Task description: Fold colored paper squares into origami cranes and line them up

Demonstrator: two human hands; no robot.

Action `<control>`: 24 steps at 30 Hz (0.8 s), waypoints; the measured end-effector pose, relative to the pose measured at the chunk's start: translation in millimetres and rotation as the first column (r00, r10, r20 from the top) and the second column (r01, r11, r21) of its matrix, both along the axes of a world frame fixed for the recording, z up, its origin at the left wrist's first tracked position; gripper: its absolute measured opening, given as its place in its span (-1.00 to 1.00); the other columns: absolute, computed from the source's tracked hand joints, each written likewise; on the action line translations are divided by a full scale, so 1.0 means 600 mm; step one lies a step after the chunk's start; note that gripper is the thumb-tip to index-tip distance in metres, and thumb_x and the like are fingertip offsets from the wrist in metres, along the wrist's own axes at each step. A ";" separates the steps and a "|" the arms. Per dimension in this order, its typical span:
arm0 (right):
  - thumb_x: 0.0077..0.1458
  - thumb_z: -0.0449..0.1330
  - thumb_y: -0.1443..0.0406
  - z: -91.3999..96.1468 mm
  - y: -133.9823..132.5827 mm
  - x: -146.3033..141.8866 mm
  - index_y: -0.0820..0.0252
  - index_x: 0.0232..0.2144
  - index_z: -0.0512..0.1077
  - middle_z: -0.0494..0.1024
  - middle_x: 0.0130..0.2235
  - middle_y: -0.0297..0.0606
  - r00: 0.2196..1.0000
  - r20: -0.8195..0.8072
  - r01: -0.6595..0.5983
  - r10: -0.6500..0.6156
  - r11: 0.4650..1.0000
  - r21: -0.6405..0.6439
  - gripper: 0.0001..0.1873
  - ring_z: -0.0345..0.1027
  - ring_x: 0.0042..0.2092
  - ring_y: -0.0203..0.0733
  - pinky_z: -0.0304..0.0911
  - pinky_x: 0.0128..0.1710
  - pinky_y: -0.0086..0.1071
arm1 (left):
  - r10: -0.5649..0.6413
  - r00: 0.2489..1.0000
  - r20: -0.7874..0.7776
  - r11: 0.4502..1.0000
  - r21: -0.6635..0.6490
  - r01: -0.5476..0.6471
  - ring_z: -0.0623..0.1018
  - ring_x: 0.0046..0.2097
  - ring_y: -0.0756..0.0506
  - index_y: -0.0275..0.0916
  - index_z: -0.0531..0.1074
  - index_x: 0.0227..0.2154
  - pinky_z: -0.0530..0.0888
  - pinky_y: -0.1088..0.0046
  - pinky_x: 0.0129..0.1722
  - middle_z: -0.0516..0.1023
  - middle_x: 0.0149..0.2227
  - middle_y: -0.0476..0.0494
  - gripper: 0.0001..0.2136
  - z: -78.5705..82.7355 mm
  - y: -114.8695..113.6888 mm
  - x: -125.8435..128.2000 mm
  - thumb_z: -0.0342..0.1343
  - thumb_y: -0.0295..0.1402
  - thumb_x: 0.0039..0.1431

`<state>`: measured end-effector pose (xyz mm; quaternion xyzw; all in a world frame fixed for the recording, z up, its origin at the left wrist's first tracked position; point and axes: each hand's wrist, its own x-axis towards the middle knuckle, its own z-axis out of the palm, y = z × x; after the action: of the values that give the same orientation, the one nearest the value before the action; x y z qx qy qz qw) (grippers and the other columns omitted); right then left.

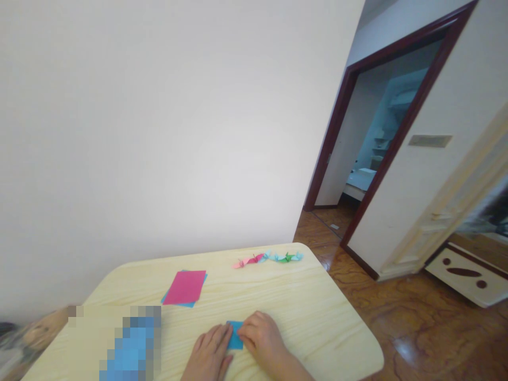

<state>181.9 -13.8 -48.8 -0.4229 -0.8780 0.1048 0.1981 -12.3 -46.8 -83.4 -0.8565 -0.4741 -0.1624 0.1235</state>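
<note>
Pressing in from both sides, the left hand at 9 o'clock and the right hand at 3 o'clock pinch a small blue paper between their fingertips, its long axis toward 12 o'clock, on a light wooden table.

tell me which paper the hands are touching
The small blue paper piece between the left hand and right hand; the magenta sheet and the blue sheet beneath it lie apart, farther up the table.
</note>
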 end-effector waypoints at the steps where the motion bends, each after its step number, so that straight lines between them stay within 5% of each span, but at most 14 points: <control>1: 0.03 0.19 0.35 0.000 0.000 0.000 0.08 -0.39 0.48 0.53 -0.36 -0.35 1.000 0.012 -0.011 0.011 1.000 0.007 -0.92 0.30 -0.26 -0.22 0.14 -0.24 -0.40 | 0.001 1.000 0.000 1.000 0.007 -0.001 0.49 -0.08 -0.11 -0.15 0.32 -0.01 0.40 0.41 -0.13 0.51 -0.04 -0.05 -0.62 0.000 -0.001 0.000 0.06 -0.22 0.10; 13: 0.01 0.19 0.39 -0.001 -0.002 -0.002 0.11 -0.44 0.45 0.50 -0.37 -0.37 0.998 0.053 -0.049 0.044 0.994 0.098 -0.92 0.27 -0.26 -0.23 0.13 -0.25 -0.40 | 0.035 0.999 0.021 0.988 -0.148 -0.032 0.44 -0.01 -0.11 -0.03 0.26 0.05 0.35 0.36 -0.08 0.42 0.06 -0.01 -0.60 0.005 -0.003 0.006 0.01 -0.32 0.11; 24: 0.07 0.13 0.37 -0.025 -0.014 0.013 0.16 -0.23 0.31 0.44 -0.15 -0.32 0.979 0.141 -0.172 0.150 0.971 0.165 -0.83 0.19 -0.13 -0.19 0.06 -0.08 -0.30 | 0.041 0.999 0.003 0.976 -0.213 -0.039 0.43 0.01 -0.12 -0.05 0.23 0.08 0.33 0.35 -0.08 0.38 0.09 0.01 -0.57 0.020 -0.003 0.011 -0.04 -0.38 0.11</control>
<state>189.6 -22.1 -63.9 -0.3368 -0.9262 0.0150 0.1690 -5.7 -48.4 -71.4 -0.8545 -0.5064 -0.1115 0.0326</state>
